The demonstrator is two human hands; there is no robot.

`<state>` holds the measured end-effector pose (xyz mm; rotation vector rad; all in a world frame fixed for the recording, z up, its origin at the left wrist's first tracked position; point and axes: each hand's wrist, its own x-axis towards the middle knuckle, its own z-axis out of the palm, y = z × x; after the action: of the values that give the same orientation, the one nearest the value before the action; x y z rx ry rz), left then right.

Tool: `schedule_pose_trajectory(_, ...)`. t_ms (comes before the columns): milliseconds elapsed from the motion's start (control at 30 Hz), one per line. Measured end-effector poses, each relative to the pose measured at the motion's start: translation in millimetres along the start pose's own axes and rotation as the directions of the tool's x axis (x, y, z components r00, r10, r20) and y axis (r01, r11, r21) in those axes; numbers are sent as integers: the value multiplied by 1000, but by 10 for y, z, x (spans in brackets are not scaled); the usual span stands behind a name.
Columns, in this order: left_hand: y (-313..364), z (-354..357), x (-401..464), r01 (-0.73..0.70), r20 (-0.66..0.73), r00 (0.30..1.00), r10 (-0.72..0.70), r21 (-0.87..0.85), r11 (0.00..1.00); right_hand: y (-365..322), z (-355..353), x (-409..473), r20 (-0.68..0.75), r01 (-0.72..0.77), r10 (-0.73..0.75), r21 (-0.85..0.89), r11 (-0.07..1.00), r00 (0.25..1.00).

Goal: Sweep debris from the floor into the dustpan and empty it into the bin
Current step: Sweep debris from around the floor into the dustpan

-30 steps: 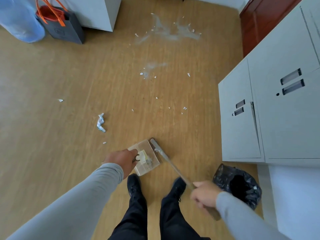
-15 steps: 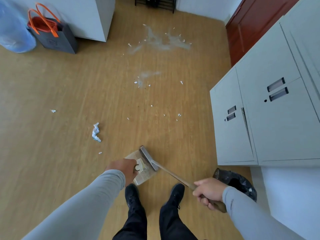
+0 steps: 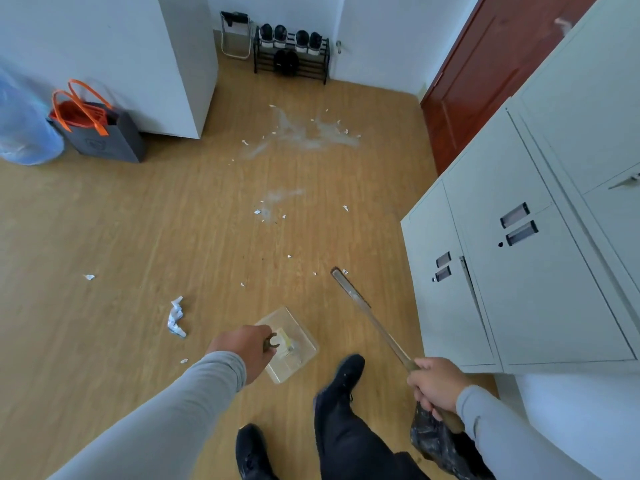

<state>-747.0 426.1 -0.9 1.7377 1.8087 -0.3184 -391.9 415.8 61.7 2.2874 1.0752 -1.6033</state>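
A person in grey sleeves stands on a wood floor (image 3: 121, 237), seen from above, both arms stretched forward and down. The left hand (image 3: 247, 348) is curled round the dark handle of a clear dustpan (image 3: 291, 344), which sits low over the floor just ahead of the person's shoes; a small pale scrap lies inside it. The right hand (image 3: 437, 384) grips the wooden handle of a broom (image 3: 367, 313), fingers wrapped tight, the shaft angled forward and to the left. The broom's narrow head rests near a white fleck, well apart from the dustpan and close to the grey cabinet (image 3: 519, 271) on the right.

Debris (image 3: 311, 133) is spread across the floor: a pale dusty smear with white flecks far ahead, a smaller patch in the middle, and scattered bits nearer the broom. A crumpled paper (image 3: 176, 317) lies left of the dustpan. The bin (image 3: 440, 445), lined with a black bag, shows at the lower right, partly hidden under the right forearm.

A dark bag (image 3: 104, 136) with orange handles stands at the left wall, and a shoe rack (image 3: 291, 57) at the far end.
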Motion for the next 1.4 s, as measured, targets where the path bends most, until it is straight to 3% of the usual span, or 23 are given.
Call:
schedule_pose_trajectory(167, 319, -255, 496, 48, -1, 999, -48, -12, 999, -292, -661, 653, -37, -12, 14, 43, 999, 999)
schedule_pose_trajectory(367, 766, -470, 1223, 105, 6, 994, -105, -18, 994, -809, -1442, 1510, 29, -25, 26, -35, 999, 999)
schedule_pose_trajectory(600, 1045, -441, 2001, 135, 61, 989, -134, -17, 991, -1245, -1563, 2314, 64, -88, 97, -124, 988, 993)
schedule_pose_trajectory(833, 947, -634, 2268, 151, 53, 987, -152, 6, 988, -1318, -1143, 2164, 193, -18, 92, -354, 935, 977)
schedule_pose_trajectory(1000, 941, -630, 2295, 131, 69, 989, -131, 7, 991, -1527, -1331, 2003, 255, 58, 65, -448, 892, 965)
schedule_pose_trajectory(1067, 940, -637, 2310, 118, 62, 991, -119, 15, 993, -1612, -1612, 1989, 295, 59, 75, -421, 905, 953)
schedule_pose_trajectory(1200, 894, -685, 2355, 102, 62, 993, -104, 31, 994, -1728, -2234, 1952, 309, -83, 148, -212, 974, 939)
schedule_pose_trajectory(1400, 870, -741, 2383, 96, 65, 993, -98, 37, 995, -1856, -1765, 1873, 237, 4, 75, -317, 948, 969)
